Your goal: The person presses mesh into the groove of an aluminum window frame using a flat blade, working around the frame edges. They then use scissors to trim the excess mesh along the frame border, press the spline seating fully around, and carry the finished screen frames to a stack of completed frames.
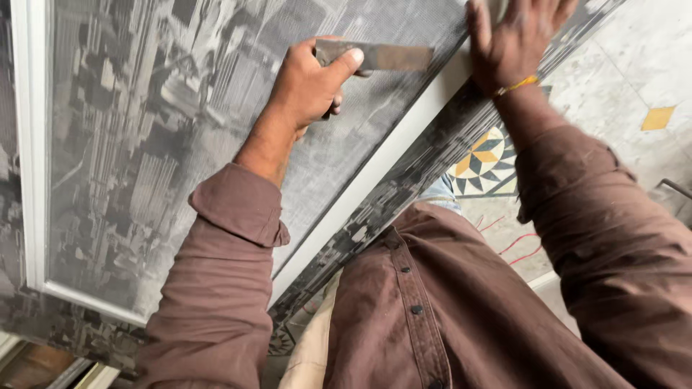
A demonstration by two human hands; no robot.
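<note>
So the left hand (306, 83) is wrapped tight round the handle of a flat metal scraper blade (393, 56), thumb riding along the top, blade laid almost flat on the grey mesh screen (180, 144) and pointing toward the white frame strip (375, 173) on the near edge. The right hand (515, 36) is spread open, fingers flat, pressing down right at that same edge near the top of the shot; it isn't gripping anything, just bracing. There's a gold thread band (517, 85) on that wrist.

Looks to me like the screen is being pressed or trimmed along the frame edge, somewhere mid-run. Next bit probably needs the blade kept low and the bracing hand holding the panel steady so it doesn't shift. Patterned floor tile (486, 162) shows underneath.
</note>
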